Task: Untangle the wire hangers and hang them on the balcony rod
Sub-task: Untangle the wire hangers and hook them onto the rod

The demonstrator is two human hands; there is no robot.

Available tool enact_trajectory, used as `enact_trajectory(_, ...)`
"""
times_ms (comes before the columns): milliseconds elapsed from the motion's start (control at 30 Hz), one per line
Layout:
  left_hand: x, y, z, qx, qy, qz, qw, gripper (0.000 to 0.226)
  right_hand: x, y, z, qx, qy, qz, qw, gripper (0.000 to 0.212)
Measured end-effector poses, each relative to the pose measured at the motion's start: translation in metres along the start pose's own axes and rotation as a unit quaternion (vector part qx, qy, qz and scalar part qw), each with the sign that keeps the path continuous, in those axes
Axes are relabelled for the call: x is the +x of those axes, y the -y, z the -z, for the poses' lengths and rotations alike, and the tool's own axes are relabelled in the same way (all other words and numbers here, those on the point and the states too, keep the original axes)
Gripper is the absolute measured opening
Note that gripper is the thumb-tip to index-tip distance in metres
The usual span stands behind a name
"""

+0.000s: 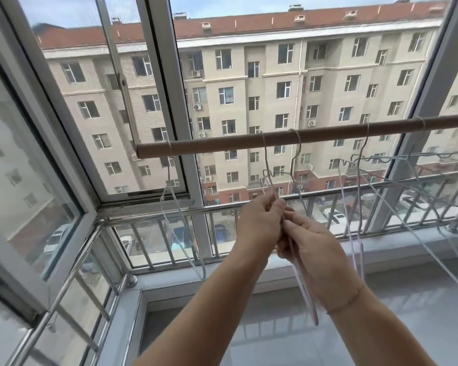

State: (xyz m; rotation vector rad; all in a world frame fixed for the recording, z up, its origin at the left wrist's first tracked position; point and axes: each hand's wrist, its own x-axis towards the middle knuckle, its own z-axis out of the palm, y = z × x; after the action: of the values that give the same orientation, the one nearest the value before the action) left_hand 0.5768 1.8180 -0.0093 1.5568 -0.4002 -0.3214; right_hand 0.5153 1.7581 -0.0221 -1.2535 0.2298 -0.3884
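A brown balcony rod [222,143] runs across the window from centre left to the right edge. Several thin wire hangers hang from it by their hooks. One pale hanger [181,228] hangs alone near the rod's left end. A tangled bunch of hangers [278,178] hangs below the rod's middle. My left hand [259,223] and my right hand [310,247] meet just under that bunch, and both pinch its wires. A pinkish hanger wire [306,294] runs down from my right hand. More hangers [407,207] hang spread out at the right.
A steel guard rail [154,244] lines the inside of the window along the sill. White window frames [167,83] stand behind the rod, with an apartment block beyond. The white sill [421,326] stretches below my arms.
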Motion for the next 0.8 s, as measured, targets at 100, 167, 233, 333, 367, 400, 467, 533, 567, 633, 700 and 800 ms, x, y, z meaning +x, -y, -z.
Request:
enact_trajectory(100,-0.004,0.005,0.005,0.007,-0.004,0.008,1.000,0.019,-0.002,-0.004,0.001,-0.044,0.010,-0.003,0.999,0.027)
enact_trajectory(167,-0.011,0.005,0.013,0.028,-0.023,-0.012,0.999,0.028,-0.003,-0.005,0.003,-0.141,0.001,0.022,0.990,0.029)
enact_trajectory(233,-0.026,-0.002,0.024,0.050,-0.055,-0.077,0.994,0.022,-0.008,-0.002,0.003,-0.253,-0.040,0.067,0.964,0.042)
enact_trajectory(333,-0.048,-0.020,0.048,0.054,-0.121,-0.183,0.974,0.023,-0.022,0.014,-0.010,-0.314,-0.040,0.176,0.932,0.053)
enact_trajectory(367,-0.052,-0.024,0.057,0.049,-0.147,-0.201,0.967,0.023,-0.025,0.018,-0.017,-0.308,-0.023,0.196,0.931,0.056)
enact_trajectory(400,-0.051,-0.025,0.068,0.049,-0.180,-0.214,0.959,0.022,-0.027,0.021,-0.026,-0.300,-0.003,0.206,0.931,0.057)
enact_trajectory(467,-0.042,-0.024,0.089,0.067,-0.259,-0.215,0.939,0.024,-0.024,0.018,-0.045,-0.290,0.042,0.200,0.935,0.057)
enact_trajectory(533,-0.028,-0.017,0.108,0.089,-0.315,-0.166,0.930,0.033,-0.016,0.008,-0.065,-0.282,0.092,0.167,0.940,0.054)
enact_trajectory(567,-0.021,-0.013,0.116,0.089,-0.314,-0.122,0.937,0.037,-0.011,0.000,-0.075,-0.282,0.115,0.140,0.942,0.052)
enact_trajectory(633,-0.009,-0.005,0.127,0.080,-0.265,-0.036,0.960,0.038,0.000,-0.021,-0.093,-0.286,0.138,0.075,0.945,0.052)
enact_trajectory(700,0.000,0.004,0.134,0.098,-0.211,0.016,0.972,0.031,0.008,-0.044,-0.108,-0.286,0.134,0.044,0.948,0.045)
enact_trajectory(800,0.000,0.010,0.133,0.072,-0.154,0.060,0.984,0.018,0.014,-0.070,-0.119,-0.247,0.124,0.019,0.961,0.031)
